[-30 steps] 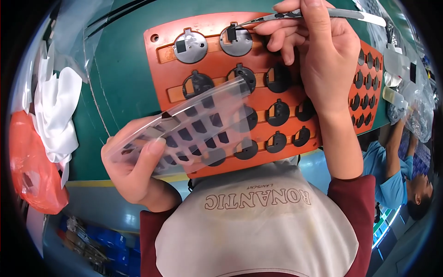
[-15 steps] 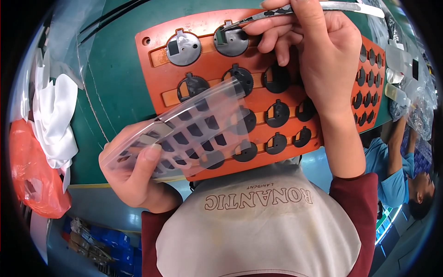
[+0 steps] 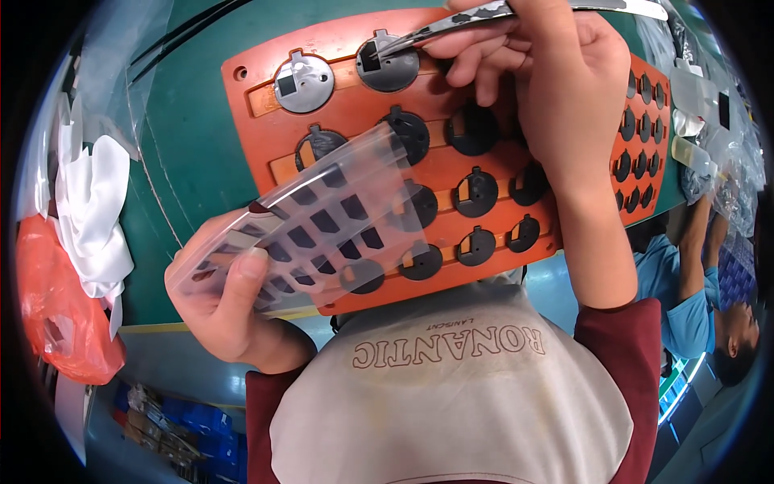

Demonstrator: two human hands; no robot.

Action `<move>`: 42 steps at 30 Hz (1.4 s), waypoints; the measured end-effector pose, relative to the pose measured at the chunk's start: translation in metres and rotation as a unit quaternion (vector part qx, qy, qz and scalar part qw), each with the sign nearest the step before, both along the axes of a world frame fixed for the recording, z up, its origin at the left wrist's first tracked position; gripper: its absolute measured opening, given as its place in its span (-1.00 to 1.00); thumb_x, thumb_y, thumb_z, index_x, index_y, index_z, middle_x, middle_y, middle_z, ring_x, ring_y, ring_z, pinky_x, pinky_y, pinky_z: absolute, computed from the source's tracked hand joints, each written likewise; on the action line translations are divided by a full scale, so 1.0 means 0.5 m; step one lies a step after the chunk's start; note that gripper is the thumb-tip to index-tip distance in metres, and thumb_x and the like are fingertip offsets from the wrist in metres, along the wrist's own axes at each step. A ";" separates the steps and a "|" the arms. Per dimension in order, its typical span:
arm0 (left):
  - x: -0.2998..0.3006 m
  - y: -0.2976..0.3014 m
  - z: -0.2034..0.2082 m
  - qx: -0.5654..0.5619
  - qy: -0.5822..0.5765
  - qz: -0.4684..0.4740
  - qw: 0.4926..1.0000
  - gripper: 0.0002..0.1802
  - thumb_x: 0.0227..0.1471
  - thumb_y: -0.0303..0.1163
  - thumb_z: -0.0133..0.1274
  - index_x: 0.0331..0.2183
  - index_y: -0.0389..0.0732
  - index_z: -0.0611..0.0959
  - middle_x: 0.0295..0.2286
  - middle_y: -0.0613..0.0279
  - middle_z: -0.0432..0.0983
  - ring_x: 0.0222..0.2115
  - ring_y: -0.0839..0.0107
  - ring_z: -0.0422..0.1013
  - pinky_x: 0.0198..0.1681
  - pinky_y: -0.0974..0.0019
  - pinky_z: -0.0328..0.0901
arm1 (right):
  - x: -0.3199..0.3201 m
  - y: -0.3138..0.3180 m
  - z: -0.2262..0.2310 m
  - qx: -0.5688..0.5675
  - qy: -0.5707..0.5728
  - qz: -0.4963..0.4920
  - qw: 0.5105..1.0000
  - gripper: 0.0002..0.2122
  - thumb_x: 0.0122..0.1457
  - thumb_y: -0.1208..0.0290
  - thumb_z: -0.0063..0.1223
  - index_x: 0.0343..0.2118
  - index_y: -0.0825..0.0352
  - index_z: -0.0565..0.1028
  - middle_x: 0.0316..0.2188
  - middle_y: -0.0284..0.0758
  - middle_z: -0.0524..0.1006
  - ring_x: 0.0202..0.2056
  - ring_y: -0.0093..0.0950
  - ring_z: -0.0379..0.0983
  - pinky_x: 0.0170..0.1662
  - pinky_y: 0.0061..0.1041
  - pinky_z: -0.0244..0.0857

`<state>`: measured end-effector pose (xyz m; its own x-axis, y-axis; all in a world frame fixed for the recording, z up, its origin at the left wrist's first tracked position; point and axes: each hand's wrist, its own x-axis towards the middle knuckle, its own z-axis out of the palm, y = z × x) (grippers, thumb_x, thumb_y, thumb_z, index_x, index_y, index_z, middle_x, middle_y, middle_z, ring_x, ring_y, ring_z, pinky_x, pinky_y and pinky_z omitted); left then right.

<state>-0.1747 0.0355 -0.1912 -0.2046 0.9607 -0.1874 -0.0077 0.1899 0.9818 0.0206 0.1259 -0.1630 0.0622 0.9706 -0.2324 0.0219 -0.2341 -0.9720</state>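
Observation:
My left hand (image 3: 226, 306) pinches a clear plastic sheet (image 3: 383, 157) between thumb and fingers. Rows of small dark angled pieces (image 3: 324, 222) sit on the sheet, which hangs tilted over part of an orange tray (image 3: 260, 133). Above the tray's far side, my right hand (image 3: 568, 121) is closed around silver tweezers (image 3: 463, 22) with dark patches. Their tips touch or hover just over a black round disc (image 3: 391, 74), beside a dark rectangle in it. To its left lies a similar shiny disc (image 3: 310, 87), also with a dark rectangle. Several other discs show open rectangular windows.
Beyond my right forearm lies a second orange tray (image 3: 657, 119) with discs. White cloth (image 3: 97, 210) and a red plastic bag (image 3: 60, 298) are at the left, clear bags (image 3: 742, 169) at the right. A person in a blue shirt (image 3: 673, 282) sits at the far right.
The tray and the sheet appear slightly farther left and up in the picture. The tweezer tips have shifted a little on the same disc, whose dark rectangle now looks flatter in its window.

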 end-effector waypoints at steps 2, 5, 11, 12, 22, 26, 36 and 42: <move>-0.005 -0.005 -0.001 0.008 -0.001 -0.011 1.000 -0.63 -0.47 -0.41 0.01 -0.52 -0.52 0.45 -0.65 0.13 0.37 -0.63 0.50 0.26 -0.52 0.58 0.12 | 0.005 0.001 -0.005 0.008 0.014 0.007 1.000 -0.71 0.06 0.39 -0.31 -0.62 0.52 0.35 -0.75 -0.19 0.41 -0.80 -0.60 0.30 -0.78 -0.79 0.13; -0.002 -0.005 0.001 0.006 -0.001 -0.017 1.000 -0.63 -0.46 -0.41 0.02 -0.52 -0.51 0.45 -0.66 0.15 0.36 -0.64 0.51 0.24 -0.52 0.59 0.11 | 0.006 0.001 0.000 0.011 0.010 0.009 1.000 -0.70 0.06 0.39 -0.32 -0.63 0.52 0.35 -0.75 -0.19 0.40 -0.80 -0.60 0.29 -0.78 -0.79 0.12; -0.010 -0.014 -0.008 0.000 0.013 -0.023 1.000 -0.65 -0.44 -0.41 0.01 -0.51 -0.50 0.46 -0.67 0.18 0.35 -0.64 0.53 0.22 -0.53 0.60 0.08 | 0.001 -0.012 -0.004 0.011 -0.014 0.020 1.000 -0.70 0.07 0.40 -0.33 -0.63 0.53 0.34 -0.76 -0.18 0.39 -0.81 -0.59 0.28 -0.78 -0.79 0.12; -0.009 -0.017 -0.006 0.000 0.014 -0.021 1.000 -0.65 -0.44 -0.41 0.01 -0.51 -0.50 0.46 -0.67 0.18 0.35 -0.64 0.53 0.22 -0.53 0.60 0.08 | 0.001 -0.014 -0.003 0.019 -0.020 0.029 0.999 -0.70 0.07 0.40 -0.33 -0.63 0.53 0.33 -0.76 -0.18 0.39 -0.81 -0.60 0.28 -0.78 -0.79 0.12; -0.012 -0.044 0.005 -0.009 -0.014 -0.022 1.000 -0.69 -0.36 -0.43 -0.02 -0.49 -0.48 0.45 -0.65 0.26 0.33 -0.62 0.59 0.20 -0.52 0.64 0.06 | -0.005 -0.040 0.000 0.074 -0.019 0.069 0.995 -0.71 0.05 0.38 -0.29 -0.62 0.54 0.35 -0.74 -0.17 0.40 -0.78 -0.60 0.30 -0.73 -0.80 0.15; -0.017 -0.052 0.006 0.009 -0.021 -0.031 0.999 -0.71 -0.35 -0.45 -0.03 -0.49 -0.48 0.44 -0.63 0.27 0.33 -0.61 0.60 0.20 -0.51 0.63 0.07 | -0.008 -0.045 0.004 0.110 -0.054 0.083 0.989 -0.72 0.05 0.39 -0.28 -0.62 0.53 0.35 -0.73 -0.18 0.41 -0.77 -0.62 0.31 -0.72 -0.80 0.15; -0.009 -0.053 0.017 0.005 -0.049 -0.012 0.999 -0.76 -0.34 -0.49 -0.03 -0.51 -0.47 0.45 -0.64 0.28 0.33 -0.62 0.62 0.20 -0.54 0.64 0.07 | -0.004 -0.053 0.018 0.029 0.109 0.229 0.967 -0.66 0.08 0.26 -0.38 -0.52 0.48 0.35 -0.63 -0.25 0.42 -0.59 -0.63 0.33 -0.51 -0.74 0.19; -0.024 -0.044 0.014 -0.013 -0.061 -0.053 0.997 -0.83 -0.33 -0.49 0.00 -0.59 -0.43 0.46 -0.70 0.29 0.33 -0.65 0.63 0.20 -0.56 0.63 0.07 | -0.018 -0.070 0.059 -0.046 0.060 0.268 0.960 -0.67 0.10 0.25 -0.44 -0.39 0.44 0.32 -0.44 -0.30 0.39 -0.40 -0.61 0.29 -0.28 -0.67 0.13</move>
<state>-0.1868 0.0134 -0.1843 -0.0774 0.9704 -0.2290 -0.1045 0.2205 0.9698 0.0117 0.0911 -0.1333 -0.4740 0.8304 -0.2930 0.0516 -0.3059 -0.9507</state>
